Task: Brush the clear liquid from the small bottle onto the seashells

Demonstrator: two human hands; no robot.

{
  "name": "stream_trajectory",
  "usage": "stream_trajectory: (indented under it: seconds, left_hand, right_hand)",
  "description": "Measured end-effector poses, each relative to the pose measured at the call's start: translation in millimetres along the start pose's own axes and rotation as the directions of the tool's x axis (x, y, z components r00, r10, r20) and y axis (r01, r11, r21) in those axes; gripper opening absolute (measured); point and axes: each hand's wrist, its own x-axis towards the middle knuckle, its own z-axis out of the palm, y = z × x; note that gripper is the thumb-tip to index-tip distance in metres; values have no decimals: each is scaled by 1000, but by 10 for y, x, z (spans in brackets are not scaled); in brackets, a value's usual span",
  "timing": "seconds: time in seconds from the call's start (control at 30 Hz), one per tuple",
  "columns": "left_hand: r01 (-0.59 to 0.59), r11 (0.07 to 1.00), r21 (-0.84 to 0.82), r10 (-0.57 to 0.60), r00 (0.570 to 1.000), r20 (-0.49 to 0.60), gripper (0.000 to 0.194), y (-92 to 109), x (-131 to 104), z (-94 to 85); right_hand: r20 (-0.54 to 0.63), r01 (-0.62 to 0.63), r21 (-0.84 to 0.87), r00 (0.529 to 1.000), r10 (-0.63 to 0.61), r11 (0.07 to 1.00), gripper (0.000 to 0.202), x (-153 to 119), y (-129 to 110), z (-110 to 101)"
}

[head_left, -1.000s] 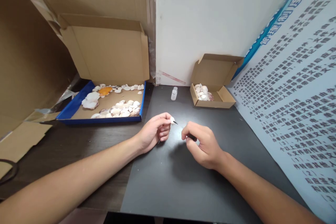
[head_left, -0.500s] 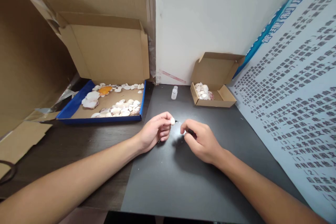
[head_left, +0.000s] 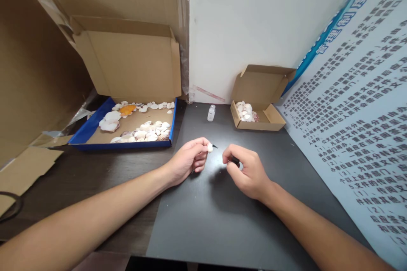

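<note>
My left hand [head_left: 193,155] pinches a small white seashell [head_left: 210,147] between thumb and fingertips, above the grey mat. A thin dark pointed tip [head_left: 215,147] sticks out just right of the shell; its kind and what holds it cannot be made out. My right hand [head_left: 244,168] is curled a short way to the right, apart from the shell. Its fingers are closed round a small black object [head_left: 235,161], mostly hidden in the palm. Beyond both hands, a small clear bottle [head_left: 211,113] with a pale label stands upright on the mat.
At the left, an open blue-edged cardboard box [head_left: 121,145] holds many shells, including an orange one [head_left: 127,110]. A smaller open cardboard box [head_left: 263,125] with shells stands at the back right. Walls border the grey mat [head_left: 203,228] behind and at right.
My right hand has shifted slightly right, away from the shell, and more of the black object shows. The dark tip beside the shell is clearer. My left hand has barely moved.
</note>
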Motion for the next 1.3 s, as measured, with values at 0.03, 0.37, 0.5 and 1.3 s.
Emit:
stream_trajectory:
  seconds: [0.03,0.37,0.5,1.3]
  left_hand:
    - [1,1000,1,-1,1000,7,11,-2,2,-3]
    - [-16,1000,25,15,999,52,9,-20,8,-23]
    - [-34,999,26,33,998,46,9,-30,13,-27]
    - [-73,995,70,68,995,70,18,-28,4,-23]
  right_hand:
    - [19,20,12,1000,-20,1000,13,-6,-1,4]
    - [28,48,48,998,-49,998,13,-18,-3,22]
    - [-6,90,57,996,-90,994,13,-15,-8,13]
    - [-33,91,11,995,-91,996,13,-29,-44,9]
